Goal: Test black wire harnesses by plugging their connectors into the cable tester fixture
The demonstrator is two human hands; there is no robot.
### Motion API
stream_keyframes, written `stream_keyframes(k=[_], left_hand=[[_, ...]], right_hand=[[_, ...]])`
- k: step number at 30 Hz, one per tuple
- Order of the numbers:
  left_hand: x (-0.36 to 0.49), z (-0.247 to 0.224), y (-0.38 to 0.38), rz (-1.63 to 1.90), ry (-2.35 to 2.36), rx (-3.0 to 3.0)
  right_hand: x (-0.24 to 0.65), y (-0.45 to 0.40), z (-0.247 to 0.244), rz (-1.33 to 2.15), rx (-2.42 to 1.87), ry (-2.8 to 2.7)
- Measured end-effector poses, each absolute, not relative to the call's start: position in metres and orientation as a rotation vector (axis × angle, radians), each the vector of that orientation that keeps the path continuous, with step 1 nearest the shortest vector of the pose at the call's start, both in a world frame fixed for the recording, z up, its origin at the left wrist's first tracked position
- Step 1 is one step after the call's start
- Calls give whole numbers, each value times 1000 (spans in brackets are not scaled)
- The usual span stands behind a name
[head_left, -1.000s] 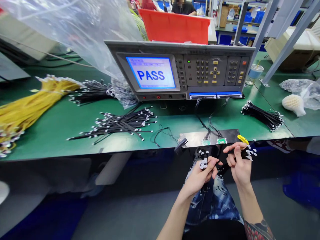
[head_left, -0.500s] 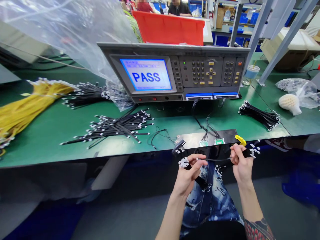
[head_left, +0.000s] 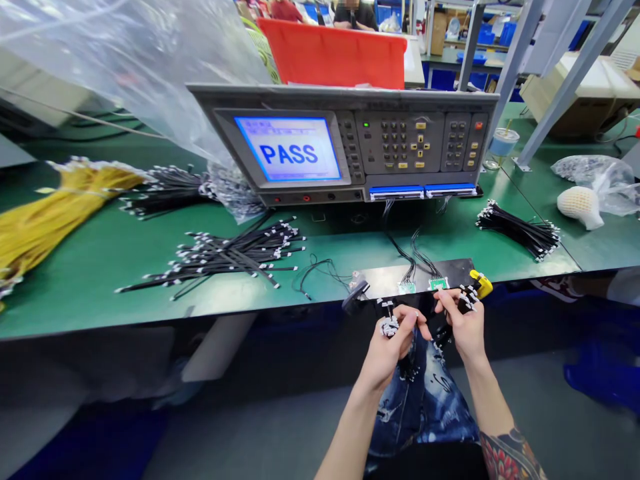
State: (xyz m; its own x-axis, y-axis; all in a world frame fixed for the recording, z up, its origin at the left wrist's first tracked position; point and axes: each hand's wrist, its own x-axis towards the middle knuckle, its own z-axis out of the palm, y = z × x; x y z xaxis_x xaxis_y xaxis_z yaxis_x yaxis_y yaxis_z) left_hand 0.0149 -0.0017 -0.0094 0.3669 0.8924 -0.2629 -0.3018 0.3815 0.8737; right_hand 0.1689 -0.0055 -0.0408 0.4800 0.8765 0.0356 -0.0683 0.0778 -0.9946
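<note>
Reading PASS in large blue letters on the screen [head_left: 287,150] of a cable tester [head_left: 400,143] at 12 o'clock, a result that marks the last lead tested as good, with no fault showing on the display. Holding a black wire harness [head_left: 440,331] low over the denim-covered lap [head_left: 420,407], just off the bench edge, at 6 o'clock from the tester. Gripping with the left hand [head_left: 387,357] fully closed, curled around the wires just under a cluster of white connectors [head_left: 389,327]. Pinching with the right hand [head_left: 465,330], also closed, on the same harness below a second cluster of white connectors [head_left: 467,298]. Keeping both hands near each other, not touching, with the middle of the harness hidden between them. Lying just past the hands at 12 o'clock, a black test board [head_left: 453,269] carrying two green adapter boards [head_left: 437,284], wired up to the tester, and a yellow clip [head_left: 481,285] at 1 o'clock, just beside the right hand. Spreading at 10 o'clock, a loose pile of black harnesses [head_left: 225,257]; at 2 o'clock, a tidy bundle of black harnesses [head_left: 517,230]; at 9 o'clock, a thick bundle of yellow wires [head_left: 55,213]
</note>
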Motion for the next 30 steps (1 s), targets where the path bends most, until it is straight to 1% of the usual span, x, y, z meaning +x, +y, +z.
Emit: stream_keyframes(k=[13, 20, 25, 30], left_hand=[[17, -13, 0, 897, 816, 749], [19, -15, 1, 848, 883, 821], [23, -17, 6, 956, 973, 797], [27, -20, 10, 1041, 1056, 820]], right_hand=[[162, -6, -45, 797, -1309, -797], [156, -5, -46, 780, -1303, -769], [151, -2, -49, 709, -1307, -747], [152, -1, -50, 716, -1287, -752]])
